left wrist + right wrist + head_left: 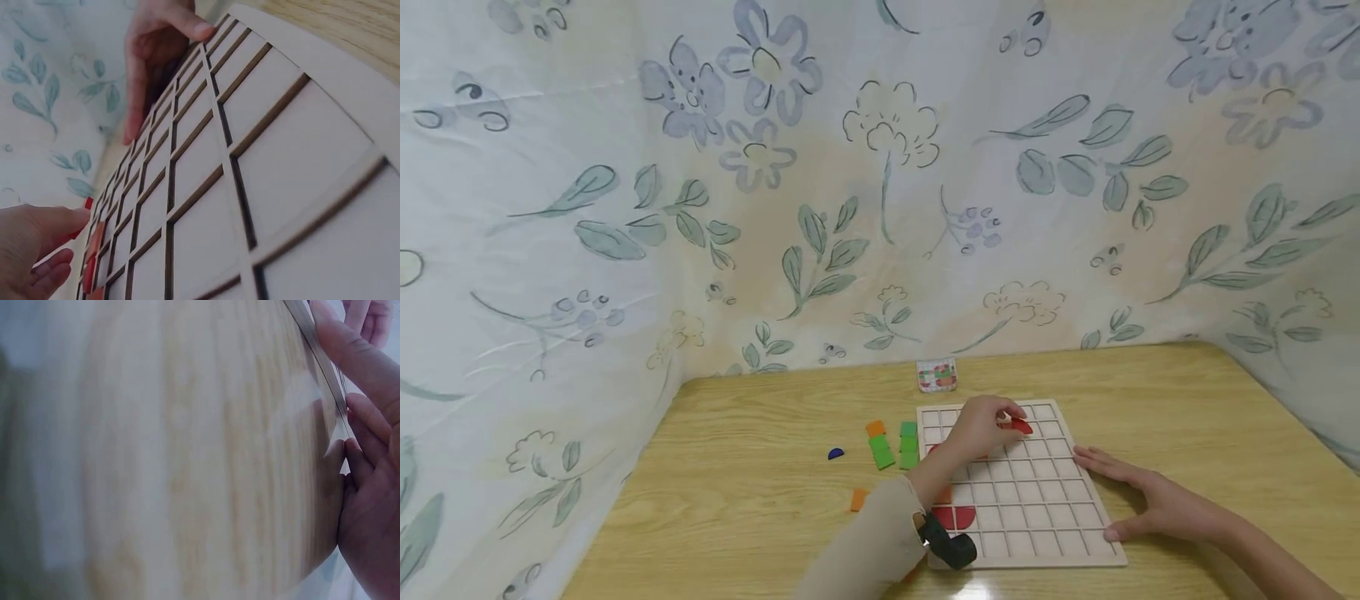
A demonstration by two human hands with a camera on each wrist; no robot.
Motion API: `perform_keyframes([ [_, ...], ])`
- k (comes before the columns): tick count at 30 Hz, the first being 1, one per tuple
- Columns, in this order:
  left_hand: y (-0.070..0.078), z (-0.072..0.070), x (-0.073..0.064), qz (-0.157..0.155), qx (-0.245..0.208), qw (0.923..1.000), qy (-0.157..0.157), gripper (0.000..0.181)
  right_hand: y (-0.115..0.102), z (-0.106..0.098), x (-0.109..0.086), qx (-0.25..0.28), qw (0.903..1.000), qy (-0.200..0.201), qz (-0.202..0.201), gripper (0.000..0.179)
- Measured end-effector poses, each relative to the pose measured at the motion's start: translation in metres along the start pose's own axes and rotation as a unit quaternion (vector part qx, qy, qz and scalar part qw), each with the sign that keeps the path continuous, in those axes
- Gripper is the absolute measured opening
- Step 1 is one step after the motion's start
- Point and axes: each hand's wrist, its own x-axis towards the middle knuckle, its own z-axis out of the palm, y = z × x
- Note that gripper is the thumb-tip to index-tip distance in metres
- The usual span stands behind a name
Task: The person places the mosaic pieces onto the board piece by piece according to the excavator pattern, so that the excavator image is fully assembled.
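A pale wooden grid board point(1037, 500) lies flat on the table, divided into square cells. My left hand point(985, 425) reaches over its far part and pinches a red rounded piece point(1022, 426) between thumb and fingers. The left wrist view shows the thumb and fingers of that left hand point(37, 244) around the red piece point(88, 204). Along the board's right edge rests my right hand point(1157, 500), thumb and fingers spread and touching the rim. Red quarter-round pieces point(964, 517) sit in the near left cells; more red and orange ones are partly hidden under the left arm.
Left of the board lie green squares point(882, 452), more green squares point(908, 446), orange squares point(876, 428) and a dark blue half-round piece point(836, 454). A small pattern card point(937, 375) stands behind the board. Floral cloth point(880, 208) hangs around the table's point(737, 500) back and sides.
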Motion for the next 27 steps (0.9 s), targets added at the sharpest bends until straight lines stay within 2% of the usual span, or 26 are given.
perform_keyframes([
  [4,-0.002,0.008,0.004,-0.019,-0.013,0.9997,-0.001,0.016,-0.001,-0.001,0.000,0.004,1.0000,-0.004,-0.001,0.082],
  [9,-0.004,0.014,0.007,-0.014,-0.013,0.9998,0.005,0.014,0.000,0.000,0.000,-0.003,1.0000,-0.001,-0.003,0.083],
  [15,-0.003,0.017,0.008,-0.023,-0.014,0.9996,0.012,0.019,0.000,0.000,0.000,-0.011,0.9999,0.003,0.007,0.084],
  [19,-0.002,0.018,0.008,0.003,0.013,0.9997,0.020,0.017,0.000,-0.001,0.000,-0.008,0.9999,0.003,0.013,0.084],
  [22,-0.001,0.017,0.006,0.023,0.054,0.9980,0.022,0.017,-0.001,-0.001,0.000,-0.007,0.9999,0.002,0.013,0.084],
  [27,0.000,0.015,0.004,0.022,0.108,0.9939,0.002,0.021,0.000,0.000,0.000,-0.005,0.9999,0.001,0.012,0.085],
])
